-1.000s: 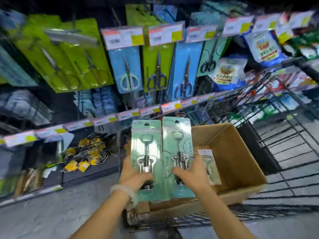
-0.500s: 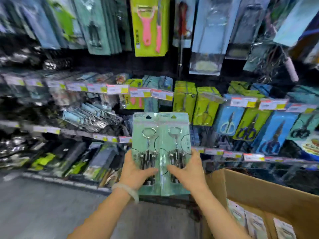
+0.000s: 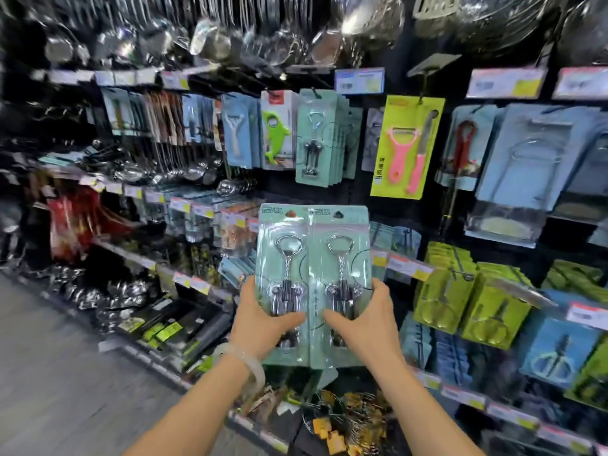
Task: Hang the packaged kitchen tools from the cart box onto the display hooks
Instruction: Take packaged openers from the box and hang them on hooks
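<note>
just below the hanging corkscrew packs (image 3: 312,139), the left hand (image 3: 263,320) and right hand (image 3: 368,319) each gripped one carded corkscrew pack (image 3: 286,258) low down. these looked light, stiff and glossy, probably slippery; better held by the card edges, leaving the top hang holes free.

bright store light | motion blur at edges | wide-angle distortion

Both forearms were bare from the lower edge of the view up to the wrists, with no sleeve showing on either one. A pale, translucent bangle (image 3: 245,363), smooth and rounded, circled the left wrist just below the left hand (image 3: 263,319). The right hand (image 3: 365,319), on the far side from the bangle, wore nothing: no ring, watch or band showed on it or on its wrist.
</note>
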The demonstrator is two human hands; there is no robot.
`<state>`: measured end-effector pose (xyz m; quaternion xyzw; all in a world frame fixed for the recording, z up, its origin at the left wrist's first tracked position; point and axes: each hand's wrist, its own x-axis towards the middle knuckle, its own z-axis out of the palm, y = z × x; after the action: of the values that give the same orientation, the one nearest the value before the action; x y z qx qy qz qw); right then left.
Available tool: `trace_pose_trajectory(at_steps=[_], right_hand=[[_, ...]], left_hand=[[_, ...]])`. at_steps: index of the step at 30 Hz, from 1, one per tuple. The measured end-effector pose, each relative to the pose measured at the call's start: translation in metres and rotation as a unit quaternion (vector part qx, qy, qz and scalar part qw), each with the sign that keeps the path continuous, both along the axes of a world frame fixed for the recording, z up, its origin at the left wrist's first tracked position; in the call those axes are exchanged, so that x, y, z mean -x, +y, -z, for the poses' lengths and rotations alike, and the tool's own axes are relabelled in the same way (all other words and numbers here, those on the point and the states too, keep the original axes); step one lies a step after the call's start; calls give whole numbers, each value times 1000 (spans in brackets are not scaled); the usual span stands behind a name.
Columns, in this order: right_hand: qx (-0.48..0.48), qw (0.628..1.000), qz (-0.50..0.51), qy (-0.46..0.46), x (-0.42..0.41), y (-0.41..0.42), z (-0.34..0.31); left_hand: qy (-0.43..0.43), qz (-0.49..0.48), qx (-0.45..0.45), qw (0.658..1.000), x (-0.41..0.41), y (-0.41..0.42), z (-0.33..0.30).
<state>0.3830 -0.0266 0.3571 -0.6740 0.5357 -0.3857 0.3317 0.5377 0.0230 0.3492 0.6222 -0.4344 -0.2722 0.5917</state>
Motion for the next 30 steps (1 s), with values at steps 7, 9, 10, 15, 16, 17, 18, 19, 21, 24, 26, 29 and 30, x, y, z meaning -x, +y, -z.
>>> trace_pose_trajectory(at_steps=[7,9,10,15,16,17,18,19,21,24,26,29,30], right_hand=[[45,999,-21,-14,-41,-54,-25],[50,998,-21,-20,-51,-73,-31],[51,998,-20,-23,-55,-82,-35],[68,997,-12,-35,-76,-131,-55],[73,997,-9,-36,-78,-141,-59],[80,996,-6,-37,-80,-152,-64],[87,995,-2,-39,-83,-162,-68],[94,995,1,-42,-84,-171,-72],[105,993,2,-49,-88,-188,-79],[125,990,4,-59,-92,-208,-82],[129,990,9,-57,-96,-220,-82],[134,990,20,-40,-101,-233,-83],[135,990,22,-36,-104,-237,-84]], left_hand=[[3,-24,28,999,-35,-44,-27],[6,-23,36,999,-43,-61,-34],[8,-22,43,999,-48,-71,-38],[4,-22,67,998,-67,-123,-64],[2,-21,69,997,-70,-134,-68],[-1,-20,73,997,-73,-145,-73],[-2,-14,77,997,-76,-155,-77],[-3,-10,84,996,-79,-165,-81],[-5,2,96,995,-86,-186,-86],[-5,12,106,994,-93,-213,-86],[5,15,105,994,-96,-228,-82],[18,22,113,993,-101,-245,-80],[21,23,121,992,-104,-250,-79]])
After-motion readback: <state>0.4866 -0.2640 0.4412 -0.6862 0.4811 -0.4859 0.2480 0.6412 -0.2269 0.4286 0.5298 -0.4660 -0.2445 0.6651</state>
